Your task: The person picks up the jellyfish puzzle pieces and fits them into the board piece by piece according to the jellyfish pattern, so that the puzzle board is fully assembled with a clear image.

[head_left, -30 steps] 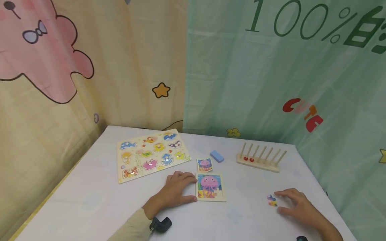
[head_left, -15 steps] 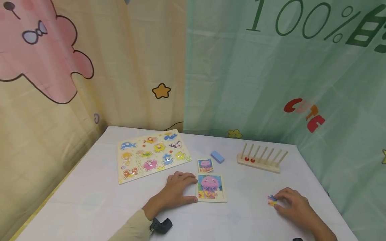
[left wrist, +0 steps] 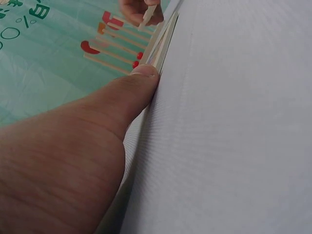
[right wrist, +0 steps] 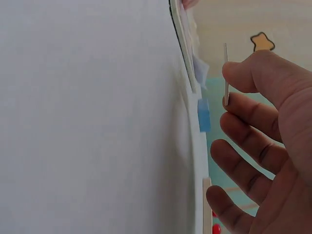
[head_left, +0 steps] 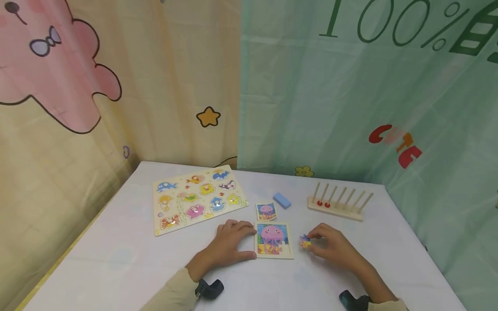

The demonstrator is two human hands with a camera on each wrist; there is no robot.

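Note:
A square jigsaw board [head_left: 274,239] with a pink jellyfish picture lies on the table, with a pale gap at its lower right. My left hand [head_left: 229,246] rests at the board's left edge, thumb and fingers spread and touching its side; in the left wrist view the thumb [left wrist: 139,80] meets the edge. Between thumb and fingertips, my right hand [head_left: 334,246] pinches a colourful jigsaw piece [head_left: 305,241] just right of the board. The right wrist view has that piece [right wrist: 226,73] edge-on above the table, the other fingers spread.
Behind the board lie a small jellyfish picture card [head_left: 266,211] and a blue block [head_left: 282,200]. A large sea-animal puzzle board [head_left: 200,198] is at back left. A wooden peg rack [head_left: 335,209] with red beads stands at back right. Curtains [head_left: 295,86] hang behind the table.
My right hand has closed its fingertips on the jigsaw piece, lifted it from the table and carried it left towards the board. The left hand has stayed at the board's edge.

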